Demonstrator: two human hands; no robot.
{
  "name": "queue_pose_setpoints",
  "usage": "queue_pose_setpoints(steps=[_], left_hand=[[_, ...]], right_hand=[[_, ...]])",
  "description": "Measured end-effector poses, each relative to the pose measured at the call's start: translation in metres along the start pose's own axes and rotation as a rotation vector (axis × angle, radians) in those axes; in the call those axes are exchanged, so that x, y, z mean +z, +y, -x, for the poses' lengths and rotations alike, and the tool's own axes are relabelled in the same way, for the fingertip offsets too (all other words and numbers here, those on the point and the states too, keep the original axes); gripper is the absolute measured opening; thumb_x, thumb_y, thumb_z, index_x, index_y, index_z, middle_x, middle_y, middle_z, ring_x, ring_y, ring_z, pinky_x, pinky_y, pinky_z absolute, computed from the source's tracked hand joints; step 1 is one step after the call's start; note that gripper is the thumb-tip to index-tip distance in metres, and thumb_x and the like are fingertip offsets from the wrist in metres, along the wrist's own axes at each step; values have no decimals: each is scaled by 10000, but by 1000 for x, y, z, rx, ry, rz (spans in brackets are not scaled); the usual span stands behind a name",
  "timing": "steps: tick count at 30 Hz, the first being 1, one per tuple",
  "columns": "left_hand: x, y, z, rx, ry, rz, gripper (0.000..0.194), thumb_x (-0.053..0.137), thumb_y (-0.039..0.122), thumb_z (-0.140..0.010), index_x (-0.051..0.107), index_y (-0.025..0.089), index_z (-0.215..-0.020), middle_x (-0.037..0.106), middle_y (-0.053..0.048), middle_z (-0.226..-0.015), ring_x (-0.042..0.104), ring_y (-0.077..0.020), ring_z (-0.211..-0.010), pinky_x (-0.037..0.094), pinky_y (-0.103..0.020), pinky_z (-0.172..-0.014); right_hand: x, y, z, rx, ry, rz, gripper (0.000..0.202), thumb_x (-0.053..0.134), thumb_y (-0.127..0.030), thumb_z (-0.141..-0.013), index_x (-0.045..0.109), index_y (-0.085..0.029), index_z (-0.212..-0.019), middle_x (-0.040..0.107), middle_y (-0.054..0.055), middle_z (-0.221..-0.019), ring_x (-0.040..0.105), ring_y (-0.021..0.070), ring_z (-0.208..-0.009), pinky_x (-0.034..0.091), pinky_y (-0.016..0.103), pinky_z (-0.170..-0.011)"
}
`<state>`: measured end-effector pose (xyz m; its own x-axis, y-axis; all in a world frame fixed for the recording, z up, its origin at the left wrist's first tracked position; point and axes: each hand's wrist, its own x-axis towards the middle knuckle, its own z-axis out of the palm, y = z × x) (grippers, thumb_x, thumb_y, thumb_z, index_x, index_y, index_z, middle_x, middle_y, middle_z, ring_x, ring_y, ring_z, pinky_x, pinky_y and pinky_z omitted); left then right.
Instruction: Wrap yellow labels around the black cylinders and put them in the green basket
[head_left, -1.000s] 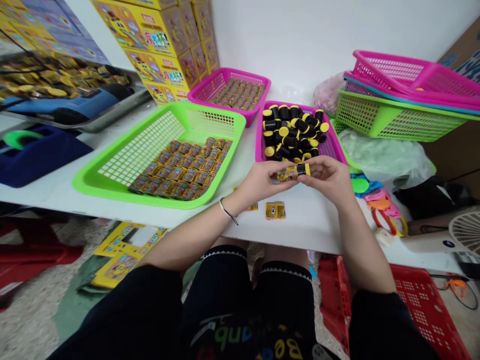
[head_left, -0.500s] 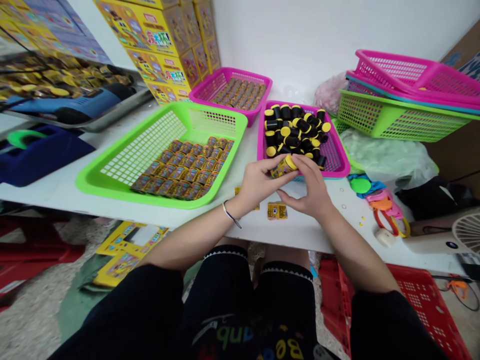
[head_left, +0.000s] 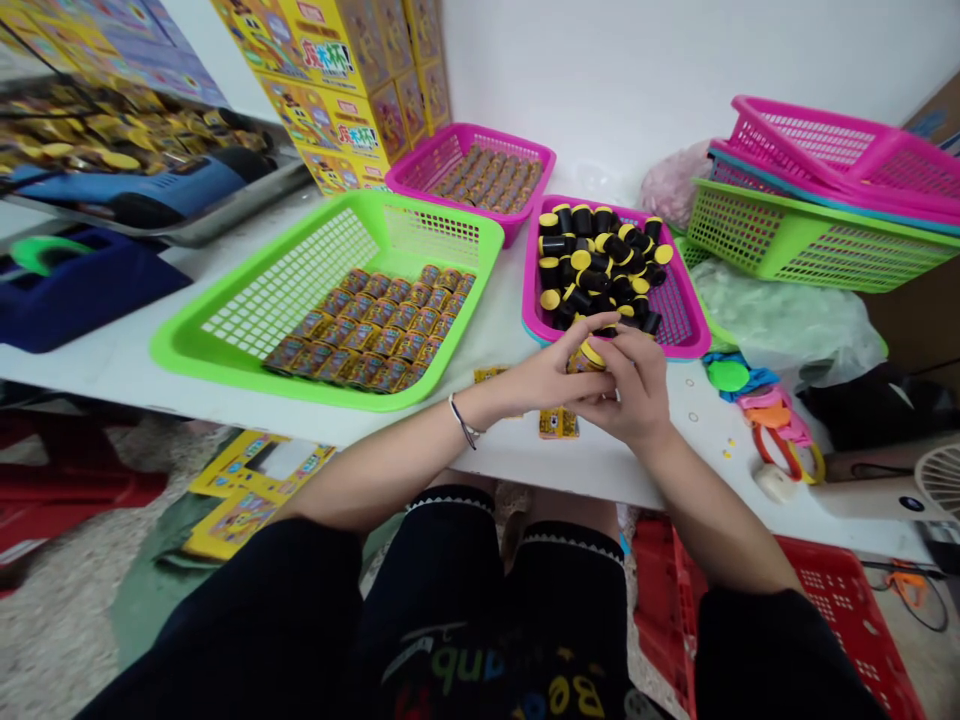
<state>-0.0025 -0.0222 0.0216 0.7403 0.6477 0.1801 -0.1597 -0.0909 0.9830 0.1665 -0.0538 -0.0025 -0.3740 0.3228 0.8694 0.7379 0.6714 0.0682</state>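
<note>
Both hands are wrapped round a small canister with a yellow lid and a printed yellow label, held tilted above the table's front part. My left hand grips it from the left, and my right hand closes on it from the right; the fingers hide much of it. Just below lies a small stack of printed labels, and another stack is partly covered by my left forearm. Behind my hands, a pink basket holds a heap of plain black canisters with yellow lids.
At left, a green basket holds rows of labelled canisters. Behind it are a second pink basket and stacked yellow boxes. On the right are stacked baskets, coloured bands and a white fan.
Both hands have shifted slightly down and to the right with the canister. The right fingers have closed in over it, covering more of its label. The whole view has shifted slightly.
</note>
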Motion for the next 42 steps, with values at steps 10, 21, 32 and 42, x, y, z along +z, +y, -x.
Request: queue_pose_setpoints(steps=[10,21,32,42], left_hand=[[8,-17,-7,113,297,-362,793,617,223,-825,256,144,-1527,660,-139,-1244,676,-152,-905,547,-292,-803],[9,-19,-7,105,267,-245,814,636,259,-826,269,177,-1548,517,-169,-1478,675,-148,-963,561,-289,-842],[6,-21,-6,116,222,-244,865,644,294,-841,217,185,-1585,558,-165,-1440,668,-170,-1056,545,-306,-909],[3,-26,-2,133,157,-304,810,619,275,-857,259,179,-1576,452,-148,-1559,498,-238,-1409,436,-332,-1150]], right_hand=[[1,2,-3,24,-20,71,682,676,-430,-882,401,-275,-1487,565,96,-1063,599,279,-1046,559,555,-999],[0,7,5,24,-36,-66,737,680,-544,-863,420,-257,-1490,655,131,-1161,646,322,-1105,543,608,-1038],[0,7,-1,-20,-18,-33,659,665,-483,-891,422,-264,-1464,662,111,-1108,673,293,-1048,577,575,-1011],[-3,15,8,-30,-166,-67,572,648,-512,-900,505,-266,-1397,690,124,-1204,665,310,-1152,560,531,-995]])
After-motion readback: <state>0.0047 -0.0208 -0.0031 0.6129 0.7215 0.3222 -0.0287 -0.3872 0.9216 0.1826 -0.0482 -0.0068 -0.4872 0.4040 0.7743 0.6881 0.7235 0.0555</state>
